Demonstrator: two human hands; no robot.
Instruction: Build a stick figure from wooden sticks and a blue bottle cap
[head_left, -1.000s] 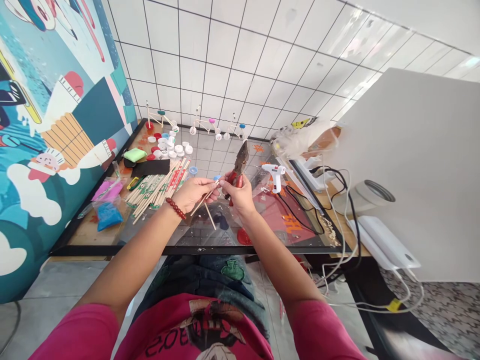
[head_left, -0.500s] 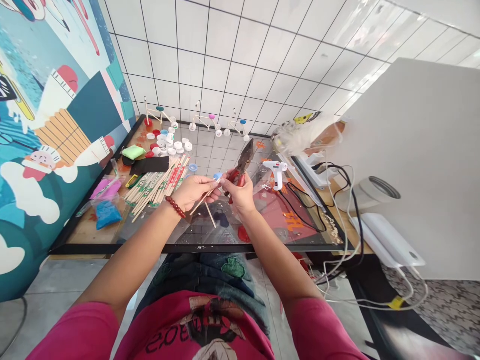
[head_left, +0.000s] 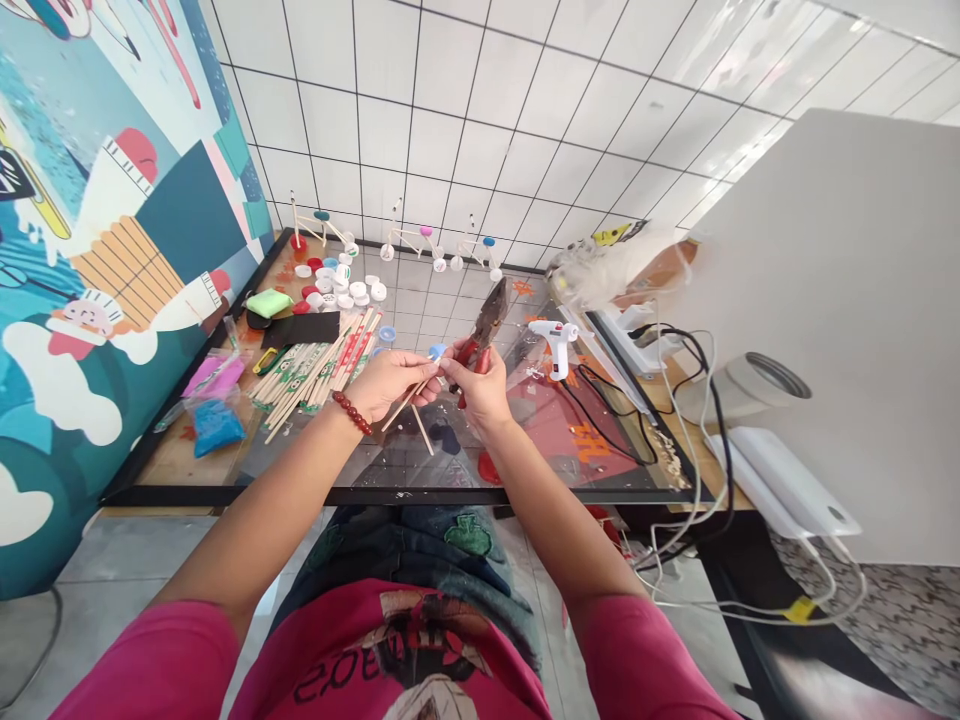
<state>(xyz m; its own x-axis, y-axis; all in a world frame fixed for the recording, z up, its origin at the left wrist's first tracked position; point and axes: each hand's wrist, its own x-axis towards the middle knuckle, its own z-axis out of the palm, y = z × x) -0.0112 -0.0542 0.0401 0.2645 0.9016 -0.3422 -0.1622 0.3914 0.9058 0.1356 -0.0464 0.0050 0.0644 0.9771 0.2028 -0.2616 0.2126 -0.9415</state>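
Note:
My left hand (head_left: 391, 384), a red beaded bracelet at its wrist, pinches thin wooden sticks (head_left: 423, 432) that slant down toward the table. In my right hand (head_left: 484, 388) rest red-handled pliers (head_left: 490, 314), their dark jaws pointing up and away from me. The fingertips of both hands meet at a small blue piece (head_left: 436, 351) by the upper end of the sticks; whether it is a cap or clay I cannot tell. Left of my hands lies a pile of wooden chopsticks (head_left: 311, 378), some in printed paper wrappers. A light blue bottle cap (head_left: 386, 334) lies just beyond my left hand.
White and red bottle caps (head_left: 360, 291) cluster at the back left. Small stick-and-cap models (head_left: 406, 236) line the table's far edge. A white glue gun (head_left: 557, 345) stands on the right, near black cables (head_left: 622, 405). Bags of blue clay-like material (head_left: 217, 426) lie left.
Both hands keep almost the same pose around the sticks, blue piece and pliers. The whole view has shifted very slightly.

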